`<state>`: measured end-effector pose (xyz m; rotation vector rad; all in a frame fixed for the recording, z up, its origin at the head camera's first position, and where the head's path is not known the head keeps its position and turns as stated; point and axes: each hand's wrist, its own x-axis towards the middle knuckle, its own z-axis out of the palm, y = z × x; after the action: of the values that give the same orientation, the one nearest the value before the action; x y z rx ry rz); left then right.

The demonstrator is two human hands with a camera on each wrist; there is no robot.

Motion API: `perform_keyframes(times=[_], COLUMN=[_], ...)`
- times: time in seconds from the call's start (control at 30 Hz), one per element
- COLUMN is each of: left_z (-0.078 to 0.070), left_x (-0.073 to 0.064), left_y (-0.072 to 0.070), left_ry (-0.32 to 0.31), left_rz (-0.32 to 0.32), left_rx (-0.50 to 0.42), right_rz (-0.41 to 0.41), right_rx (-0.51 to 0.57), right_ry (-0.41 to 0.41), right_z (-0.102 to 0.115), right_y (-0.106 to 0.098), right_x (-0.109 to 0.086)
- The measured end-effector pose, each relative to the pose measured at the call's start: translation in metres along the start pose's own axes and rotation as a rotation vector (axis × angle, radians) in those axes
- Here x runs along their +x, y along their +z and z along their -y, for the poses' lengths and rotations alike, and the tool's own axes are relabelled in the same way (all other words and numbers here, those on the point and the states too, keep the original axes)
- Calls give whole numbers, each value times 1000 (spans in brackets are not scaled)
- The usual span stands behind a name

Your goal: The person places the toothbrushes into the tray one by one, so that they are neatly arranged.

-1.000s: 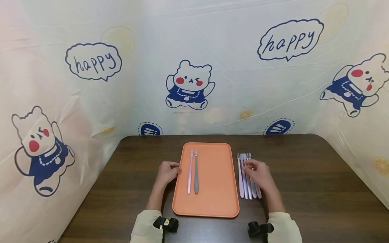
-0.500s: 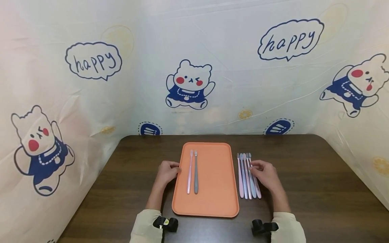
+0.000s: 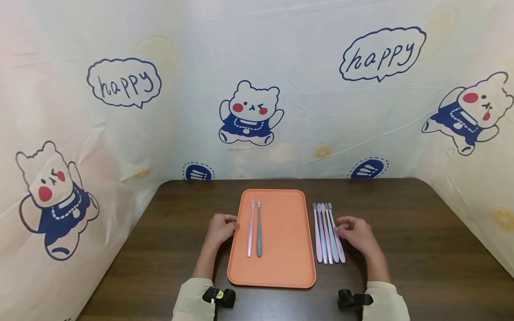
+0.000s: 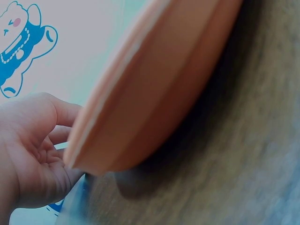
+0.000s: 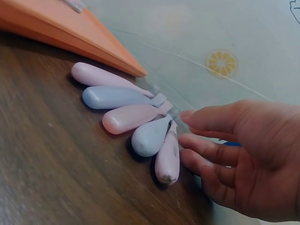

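Note:
An orange tray (image 3: pixel 287 240) lies on the table, its left rim held by my left hand (image 3: pixel 220 228). Seen from the left wrist, the fingers of that hand meet the rim, some of them hidden behind it. On the tray are two toothbrushes side by side, one pink (image 3: pixel 250 232) and one grey (image 3: pixel 259 234). Several more toothbrushes (image 3: pixel 324 240), pink and bluish, lie fanned out right of the tray. My right hand (image 3: pixel 358 232) is beside the rightmost pink toothbrush (image 5: pixel 168 161), fingers loosely bent and gripping nothing; whether a fingertip touches it is unclear.
The dark wooden table (image 3: pixel 421 249) extends to both sides of the tray. A pale curtain (image 3: pixel 313 111) printed with bears and "happy" bubbles surrounds the back and sides. A black wrist camera (image 3: pixel 355 298) sits at the right sleeve, another (image 3: pixel 219 296) at the left.
My right hand has moved right, from over the row of toothbrushes to the row's right side. The left hand and the tray stay where they were.

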<state>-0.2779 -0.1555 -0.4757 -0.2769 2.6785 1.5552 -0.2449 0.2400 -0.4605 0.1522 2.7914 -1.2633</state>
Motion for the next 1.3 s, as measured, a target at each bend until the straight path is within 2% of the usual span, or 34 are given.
perform_keyframes(times=[0.2, 0.47, 0.9, 1.3], left_z=[0, 1, 1, -1], left_x=[-1, -1, -1, -1], left_y=[0, 0, 0, 0], left_ry=[7, 4, -2, -2], left_rz=[-1, -6, -8, -8], left_rx=[3, 4, 13, 1], right_rz=[51, 85, 79, 66], right_rx=[-5, -4, 5, 84], right_ry=[40, 49, 62, 171], right_z=[0, -1, -3, -2], right_y=[-2, -2, -2, -2], right_x=[-3, -4, -3, -4])
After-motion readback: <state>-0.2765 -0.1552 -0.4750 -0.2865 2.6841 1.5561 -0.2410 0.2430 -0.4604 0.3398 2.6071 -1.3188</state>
